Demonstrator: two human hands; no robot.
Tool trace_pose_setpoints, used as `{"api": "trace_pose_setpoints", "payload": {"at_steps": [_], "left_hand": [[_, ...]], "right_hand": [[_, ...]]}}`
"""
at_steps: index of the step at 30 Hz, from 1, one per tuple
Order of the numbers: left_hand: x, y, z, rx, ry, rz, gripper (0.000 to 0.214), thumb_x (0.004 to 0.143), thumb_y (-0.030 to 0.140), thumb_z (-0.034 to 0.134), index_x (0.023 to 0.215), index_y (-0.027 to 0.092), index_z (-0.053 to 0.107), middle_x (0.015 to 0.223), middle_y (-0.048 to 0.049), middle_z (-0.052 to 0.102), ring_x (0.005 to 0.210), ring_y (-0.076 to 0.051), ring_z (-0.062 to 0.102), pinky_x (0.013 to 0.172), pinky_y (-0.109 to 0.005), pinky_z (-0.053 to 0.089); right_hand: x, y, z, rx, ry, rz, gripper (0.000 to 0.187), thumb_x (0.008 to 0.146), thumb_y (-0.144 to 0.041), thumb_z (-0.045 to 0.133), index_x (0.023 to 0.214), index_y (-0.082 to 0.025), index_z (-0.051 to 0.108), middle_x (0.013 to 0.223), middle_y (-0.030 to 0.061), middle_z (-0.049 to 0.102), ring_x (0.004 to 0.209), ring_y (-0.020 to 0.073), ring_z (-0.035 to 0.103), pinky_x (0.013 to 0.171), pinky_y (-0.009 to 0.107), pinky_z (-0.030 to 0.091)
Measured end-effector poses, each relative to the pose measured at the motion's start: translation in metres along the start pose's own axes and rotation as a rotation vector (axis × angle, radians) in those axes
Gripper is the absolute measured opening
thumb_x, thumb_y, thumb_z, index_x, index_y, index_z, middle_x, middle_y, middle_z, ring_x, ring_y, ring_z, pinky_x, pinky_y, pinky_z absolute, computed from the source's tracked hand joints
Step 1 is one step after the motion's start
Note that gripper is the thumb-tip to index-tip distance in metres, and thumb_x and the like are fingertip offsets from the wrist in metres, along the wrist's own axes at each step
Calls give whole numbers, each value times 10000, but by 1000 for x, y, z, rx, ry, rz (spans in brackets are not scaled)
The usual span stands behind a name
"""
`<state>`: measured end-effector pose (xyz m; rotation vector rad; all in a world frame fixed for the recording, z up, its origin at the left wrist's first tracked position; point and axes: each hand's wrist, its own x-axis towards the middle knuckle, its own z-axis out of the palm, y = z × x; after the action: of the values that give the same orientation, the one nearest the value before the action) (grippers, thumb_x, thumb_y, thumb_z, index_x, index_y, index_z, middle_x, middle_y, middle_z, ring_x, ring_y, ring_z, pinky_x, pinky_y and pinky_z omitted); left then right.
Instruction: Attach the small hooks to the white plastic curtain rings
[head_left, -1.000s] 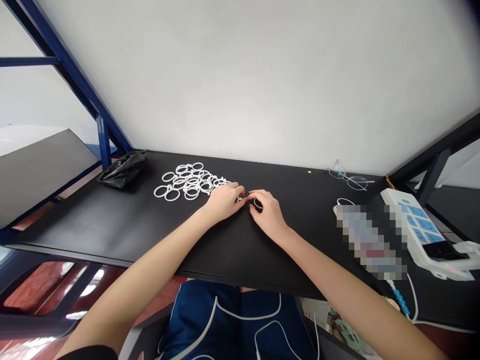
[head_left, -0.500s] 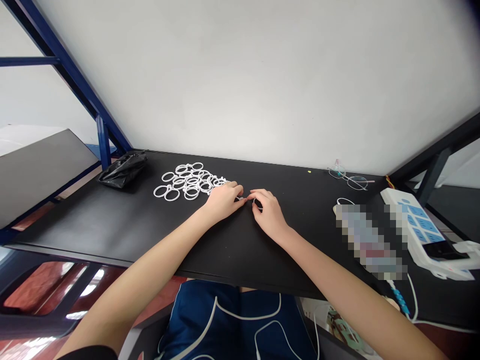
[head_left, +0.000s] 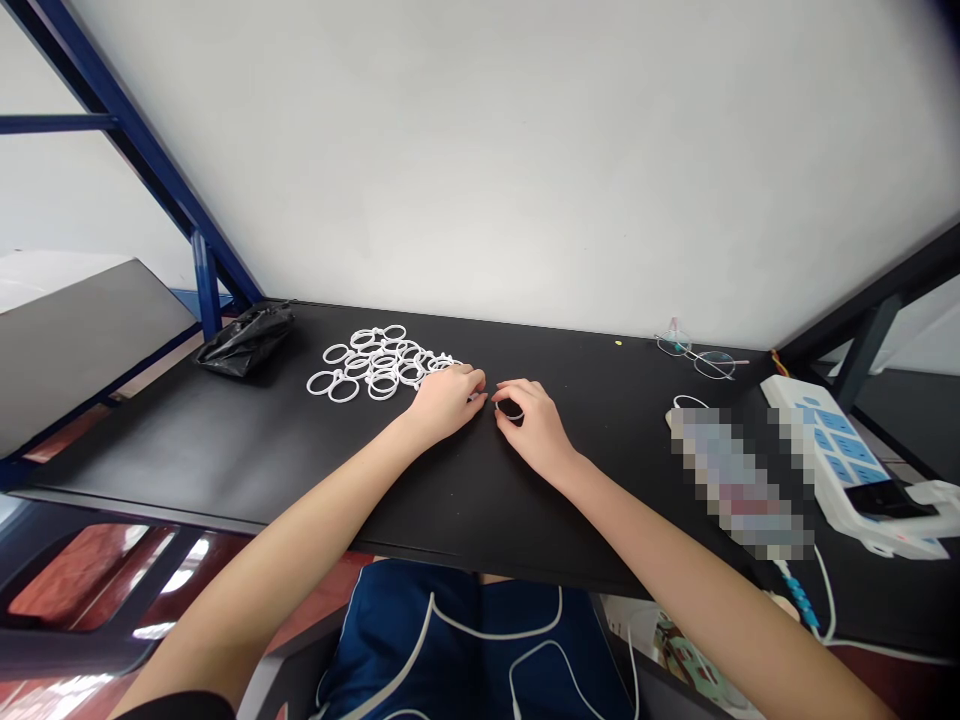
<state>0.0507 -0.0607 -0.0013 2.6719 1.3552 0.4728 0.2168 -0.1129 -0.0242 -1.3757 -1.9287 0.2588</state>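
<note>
At the middle of the black tabletop, my right hand (head_left: 538, 428) has its thumb and fingers curled round a thin white ring (head_left: 512, 416), whose edge shows between them. Just left of it, my left hand (head_left: 450, 400) is closed low over the table, thumb against fingers. A small pale bit shows there, too hidden to name. A short gap separates the two hands. Beside and behind my left hand lies a loose pile of white rings (head_left: 384, 384), several overlapping, some with a small knob.
A crumpled black plastic bag (head_left: 247, 340) lies at the table's left. Towards the right are eyeglasses (head_left: 714, 364), a blurred-out phone (head_left: 742, 490) on a cable, and a white power strip (head_left: 832, 450). A pale wall (head_left: 525, 180) rises behind the black table (head_left: 465, 490).
The fingertips of my two hands were nearly touching and now stand slightly apart. My right hand's thumb and fingers have shifted a little on the white ring. The pile has not moved.
</note>
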Motion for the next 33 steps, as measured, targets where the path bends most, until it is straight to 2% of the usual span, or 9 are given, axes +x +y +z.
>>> {"api": "trace_pose_setpoints", "payload": {"at_steps": [6,13,18,22,26,33], "left_hand": [[1,-2,1,-4,23,38,69,854,227,555,834,189,609,824,-34,659,770,-188,624,696,-291,450],[2,-2,1,-14,19,34,75,860,232,548,830,190,603,813,-29,650,763,-191,612,716,-311,457],[2,-3,3,3,58,52,83,874,229,542,847,181,605,846,-53,637,877,-226,586,803,-354,458],[1,-5,4,16,76,39,91,878,236,541,884,175,608,927,-71,622,928,-238,567,832,-372,457],[0,-6,5,9,50,29,98,887,228,522,880,180,607,908,-65,608,908,-229,579,733,-324,461],[1,-6,7,21,50,31,113,894,191,505,859,172,611,874,-57,606,870,-212,590,683,-297,440]], "right_hand": [[0,1,2,31,7,-12,220,771,-50,561,893,-218,634,1022,54,673,984,250,585,861,406,497],[0,-1,0,44,49,-24,184,788,-65,562,862,-217,635,1019,55,681,941,240,597,860,403,506],[-1,1,2,-51,112,-15,192,785,-93,601,929,-216,632,1132,89,654,1118,306,530,958,485,455],[-3,7,7,-94,74,63,304,790,-146,618,1086,-208,588,1258,130,583,1245,362,451,994,560,414],[-2,7,6,-23,-1,66,324,812,-89,537,1117,-197,555,1201,122,595,1133,302,541,961,494,459],[-1,5,3,47,13,19,336,793,3,470,1043,-194,580,1089,88,631,1004,244,596,898,399,504]]}}
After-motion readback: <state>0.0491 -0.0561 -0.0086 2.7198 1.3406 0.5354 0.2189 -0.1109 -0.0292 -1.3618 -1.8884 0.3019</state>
